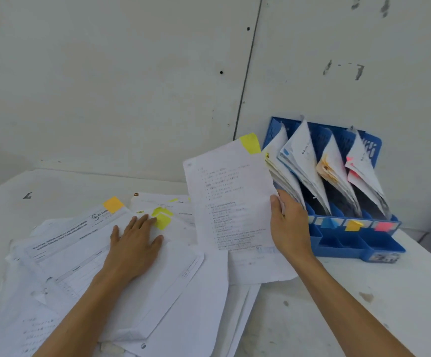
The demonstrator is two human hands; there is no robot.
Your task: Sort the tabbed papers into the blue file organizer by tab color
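Right hand [287, 225] is gripping yellow-tabbed white sheet [230, 197] upright beside blue plastic file organizer [358, 243]; left hand [134, 240], fingers straight, is pressing scattered white papers [80, 253].

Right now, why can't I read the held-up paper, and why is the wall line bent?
Head view: the print on the held paper is smeared, too soft to read; the wide lens slightly bows the wall seam; the lighting is flat and the shadows are faint.

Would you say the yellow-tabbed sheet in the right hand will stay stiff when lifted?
Probably floppy: the sheet, apparently a single thin page, is pinched at one edge by the right hand. Likely very light, so it may bend or flutter.
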